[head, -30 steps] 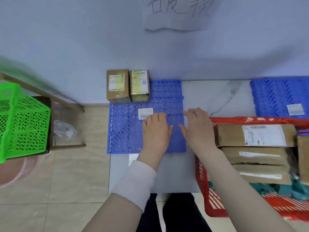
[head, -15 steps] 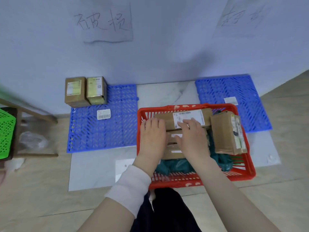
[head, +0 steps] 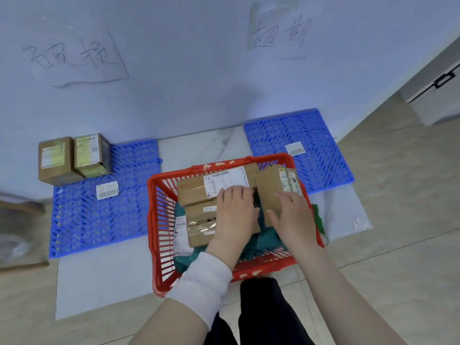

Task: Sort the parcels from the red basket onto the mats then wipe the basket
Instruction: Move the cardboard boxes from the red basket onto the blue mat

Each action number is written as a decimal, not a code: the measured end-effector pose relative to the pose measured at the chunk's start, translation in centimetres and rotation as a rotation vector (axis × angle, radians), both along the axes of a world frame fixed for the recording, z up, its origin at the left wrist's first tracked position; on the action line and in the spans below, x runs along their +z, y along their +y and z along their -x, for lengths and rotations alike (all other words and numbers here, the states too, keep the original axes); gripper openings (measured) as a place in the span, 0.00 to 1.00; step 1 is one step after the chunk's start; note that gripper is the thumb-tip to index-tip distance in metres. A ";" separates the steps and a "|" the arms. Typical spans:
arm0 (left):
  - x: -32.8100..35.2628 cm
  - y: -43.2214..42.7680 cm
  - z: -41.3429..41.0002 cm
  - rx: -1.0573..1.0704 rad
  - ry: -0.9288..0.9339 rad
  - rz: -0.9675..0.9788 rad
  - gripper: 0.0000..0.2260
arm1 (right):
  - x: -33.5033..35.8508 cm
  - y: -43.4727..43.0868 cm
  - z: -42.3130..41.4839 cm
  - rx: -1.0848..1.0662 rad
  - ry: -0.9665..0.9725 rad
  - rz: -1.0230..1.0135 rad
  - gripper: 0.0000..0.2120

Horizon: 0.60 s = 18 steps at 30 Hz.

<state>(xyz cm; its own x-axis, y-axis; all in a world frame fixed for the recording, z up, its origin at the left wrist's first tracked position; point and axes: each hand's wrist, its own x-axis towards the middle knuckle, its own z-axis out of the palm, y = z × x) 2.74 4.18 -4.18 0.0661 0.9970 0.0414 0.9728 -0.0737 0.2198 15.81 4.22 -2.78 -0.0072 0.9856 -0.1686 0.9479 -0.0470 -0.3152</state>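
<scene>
In the red basket (head: 150, 220), right grip (head: 295, 217) seemingly around upright parcel (head: 270, 185), left grip (head: 235, 215) flat.

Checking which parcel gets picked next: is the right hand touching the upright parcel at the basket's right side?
Touching. The head view shows the right hand with its fingers on the upright parcel and its thumb against the side.
</scene>
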 end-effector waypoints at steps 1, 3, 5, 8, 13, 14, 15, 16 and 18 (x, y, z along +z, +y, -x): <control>-0.1 0.3 -1.2 0.015 0.003 0.012 0.19 | -0.2 0.5 -1.3 0.006 0.007 -0.002 0.21; -0.2 0.9 -3.7 0.053 0.013 0.034 0.19 | -0.6 1.6 -3.9 0.039 0.027 0.014 0.19; -0.5 1.3 -6.1 0.104 0.029 0.050 0.18 | -0.8 2.8 -6.7 0.070 0.056 0.046 0.20; -1.3 1.1 -8.7 0.182 0.029 0.105 0.17 | -1.4 3.9 -10.3 0.098 0.065 0.098 0.21; -2.2 0.5 -11.3 0.324 -0.035 0.281 0.24 | -2.6 4.1 -13.3 0.139 0.065 0.197 0.22; -2.5 0.2 -11.6 0.360 -0.071 0.306 0.26 | -2.9 3.9 -13.5 0.144 0.069 0.217 0.22; -2.9 0.1 -11.8 0.402 -0.136 0.326 0.29 | -3.2 3.8 -13.7 0.152 0.070 0.232 0.23; -3.2 0.0 -11.9 0.452 -0.234 0.345 0.31 | -3.6 3.7 -13.8 0.159 0.074 0.243 0.22; -3.7 -0.1 -12.0 0.584 -0.482 0.389 0.36 | -4.2 3.6 -14.0 0.160 0.088 0.263 0.22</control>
<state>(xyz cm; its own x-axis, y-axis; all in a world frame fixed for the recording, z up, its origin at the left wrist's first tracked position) 14.75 4.13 -7.88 -0.4004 0.8146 -0.4196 0.6246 0.5777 0.5254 29.81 7.77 -6.94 -0.1841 0.8936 -0.4094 0.9196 0.0095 -0.3927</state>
